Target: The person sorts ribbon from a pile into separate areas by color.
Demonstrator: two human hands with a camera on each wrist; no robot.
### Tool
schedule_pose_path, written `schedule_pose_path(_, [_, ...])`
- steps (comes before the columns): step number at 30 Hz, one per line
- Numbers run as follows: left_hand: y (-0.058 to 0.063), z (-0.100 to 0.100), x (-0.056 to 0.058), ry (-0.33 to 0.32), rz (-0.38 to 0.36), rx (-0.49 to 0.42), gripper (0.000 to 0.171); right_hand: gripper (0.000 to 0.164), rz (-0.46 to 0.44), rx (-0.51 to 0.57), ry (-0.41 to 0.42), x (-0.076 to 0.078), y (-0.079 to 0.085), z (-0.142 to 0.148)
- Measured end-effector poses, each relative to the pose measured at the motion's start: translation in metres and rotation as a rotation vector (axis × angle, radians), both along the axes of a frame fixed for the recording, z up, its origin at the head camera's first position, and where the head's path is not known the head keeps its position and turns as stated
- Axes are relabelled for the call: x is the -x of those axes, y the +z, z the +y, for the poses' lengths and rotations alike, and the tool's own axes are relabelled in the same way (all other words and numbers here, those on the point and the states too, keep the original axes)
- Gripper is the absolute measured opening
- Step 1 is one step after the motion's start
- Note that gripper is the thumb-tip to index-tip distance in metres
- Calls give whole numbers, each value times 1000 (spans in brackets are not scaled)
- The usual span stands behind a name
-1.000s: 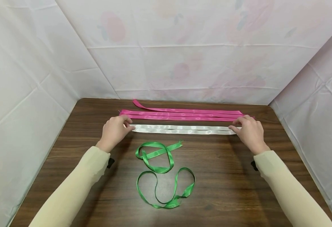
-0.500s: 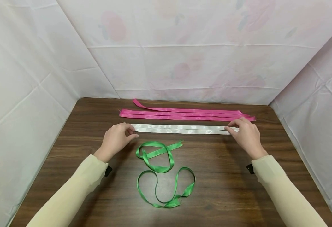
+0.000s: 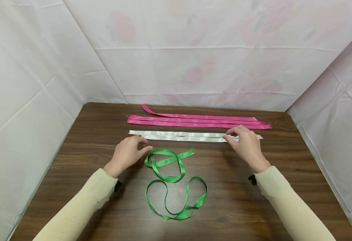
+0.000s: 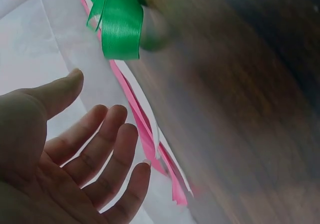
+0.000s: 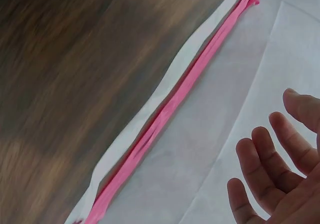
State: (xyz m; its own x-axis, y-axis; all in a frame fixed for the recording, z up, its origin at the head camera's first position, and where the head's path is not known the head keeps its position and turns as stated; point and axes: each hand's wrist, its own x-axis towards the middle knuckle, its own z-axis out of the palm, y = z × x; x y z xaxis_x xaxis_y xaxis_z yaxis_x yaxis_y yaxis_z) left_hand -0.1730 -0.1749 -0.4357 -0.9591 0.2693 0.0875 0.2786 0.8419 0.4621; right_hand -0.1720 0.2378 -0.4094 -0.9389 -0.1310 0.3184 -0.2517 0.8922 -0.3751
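Two white satin strips [image 3: 170, 137] lie side by side, straight across the table. My left hand [image 3: 127, 155] hovers just in front of their left end, close to a looped green ribbon [image 3: 170, 179]; its fingers are loosely bent and hold nothing. Over the right part of the white strips is my right hand [image 3: 246, 144], thumb and fingertips near them. In the right wrist view its fingers [image 5: 262, 164] are spread with nothing between them. The left wrist view also has the left fingers [image 4: 120, 154] apart, the green ribbon beyond.
Several lengths of pink ribbon [image 3: 179, 124] run parallel behind the white strips, one end curling up at the left. A second green ribbon [image 3: 180, 216] lies in loose curves nearer the front. White cloth walls [image 3: 194, 77] border the brown wooden table [image 3: 239, 207].
Both hands have let go of the white strips' ends. The left hand has drawn back toward the green ribbon; the right has moved left along the strips.
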Motion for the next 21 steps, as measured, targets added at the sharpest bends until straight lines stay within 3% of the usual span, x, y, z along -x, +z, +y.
schedule_pose_path(9, [-4,5,-5,-3,-76,7,32,21,-23,14,105,-5,-13,-43])
schedule_pose_path(21, [-6,10,-9,-13,-75,-5,30,16,-27,-4,240,-18,-30,-92])
